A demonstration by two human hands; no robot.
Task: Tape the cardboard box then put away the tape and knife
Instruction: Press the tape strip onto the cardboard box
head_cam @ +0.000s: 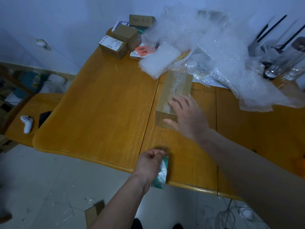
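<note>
A long cardboard box [177, 87] lies on the wooden table [105, 103], with a strip of clear tape running down its top seam. My right hand [186, 116] rests flat and spread on the near end of the box. At the table's front edge my left hand [149, 164] is curled around a green-and-white tape roll [162, 173], seen side-on. No knife can be made out.
Sheets of bubble wrap [214, 47] cover the table's far right. Small cardboard boxes [122, 40] are stacked at the far edge. Glass bottles [287, 63] stand at the right. A white controller [27, 123] lies on a stool at the left. Cardboard scraps [94, 212] litter the floor.
</note>
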